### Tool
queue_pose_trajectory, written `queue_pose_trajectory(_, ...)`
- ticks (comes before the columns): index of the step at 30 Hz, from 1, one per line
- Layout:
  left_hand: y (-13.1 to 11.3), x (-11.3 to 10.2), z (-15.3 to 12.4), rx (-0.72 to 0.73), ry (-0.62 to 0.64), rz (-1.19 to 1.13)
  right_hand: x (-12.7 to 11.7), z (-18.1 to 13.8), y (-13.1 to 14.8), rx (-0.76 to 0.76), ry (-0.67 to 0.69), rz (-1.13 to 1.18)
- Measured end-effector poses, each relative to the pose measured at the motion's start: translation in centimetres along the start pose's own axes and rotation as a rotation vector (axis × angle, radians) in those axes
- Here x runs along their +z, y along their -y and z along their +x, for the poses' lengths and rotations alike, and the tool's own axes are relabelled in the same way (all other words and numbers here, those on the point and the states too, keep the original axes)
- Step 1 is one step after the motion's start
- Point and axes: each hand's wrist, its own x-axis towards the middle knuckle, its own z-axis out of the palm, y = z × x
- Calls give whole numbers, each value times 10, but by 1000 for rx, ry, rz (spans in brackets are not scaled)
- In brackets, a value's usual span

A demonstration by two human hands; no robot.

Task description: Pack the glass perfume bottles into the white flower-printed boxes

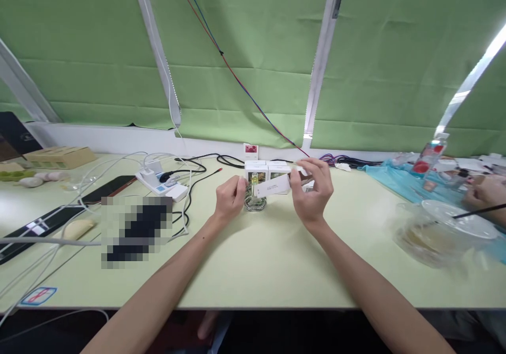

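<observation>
My left hand point(230, 198) is closed, thumb against the curled fingers, just left of a small clear glass object point(255, 203) with a ridged base. Above that base shows a yellow-green part point(255, 177); whether my left hand grips any of it I cannot tell. My right hand point(315, 191) pinches a slim white carton point(273, 186) with small print, its left end tilted down in front of the glass. Behind the carton stand two white boxes with pictures point(256, 165), partly hidden. Farther back is a white card with a red picture point(251, 151).
At left lie a power strip point(161, 184), tangled cables, a phone point(109, 189) and a cardboard box point(61, 158). At right are a blurred plastic bowl with a lid point(458, 219), a bottle point(430, 153) on blue cloth point(389, 177), and another person's hand point(486, 195).
</observation>
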Motion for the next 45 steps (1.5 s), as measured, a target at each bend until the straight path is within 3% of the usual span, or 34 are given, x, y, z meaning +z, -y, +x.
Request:
queue_pose_trajectory(4, 1, -3, 2, 30, -36, 4, 3, -13, 8, 40, 135, 123)
queue_pose_trajectory(14, 0, -4, 1, 52, 96, -23, 6, -32, -1, 157, 504, 442)
queue_pose_trajectory(25, 1, -2, -3, 50, 274, -57, 3, -25, -18, 102, 738, 560)
queue_pose_trajectory(45, -4, -2, -1, 19, 271, -103, 4, -31, -16, 198, 1062, 617)
